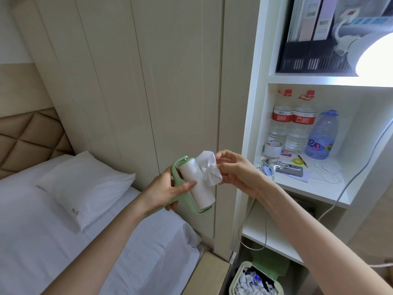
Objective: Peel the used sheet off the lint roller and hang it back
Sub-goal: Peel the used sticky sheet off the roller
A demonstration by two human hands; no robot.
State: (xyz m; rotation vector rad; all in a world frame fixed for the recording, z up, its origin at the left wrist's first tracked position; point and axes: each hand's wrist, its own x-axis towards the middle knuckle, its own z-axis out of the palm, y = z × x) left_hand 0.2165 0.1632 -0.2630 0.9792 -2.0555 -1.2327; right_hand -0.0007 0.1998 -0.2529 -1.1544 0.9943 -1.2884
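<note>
A lint roller (196, 184) with a white paper roll and a pale green frame is held in front of me, tilted, its upper end to the left. My left hand (168, 189) grips the green handle, thumb lying on the roll. My right hand (236, 172) pinches a crumpled white used sheet (209, 168) that is still joined to the roll's upper right side. No hook for the roller shows clearly.
A bed with a white pillow (85, 188) lies at lower left. Beige wall panels (148, 81) stand behind the roller. White shelves (308, 184) at right hold water bottles, tape and small items. A waste bin (255, 282) full of paper sits below.
</note>
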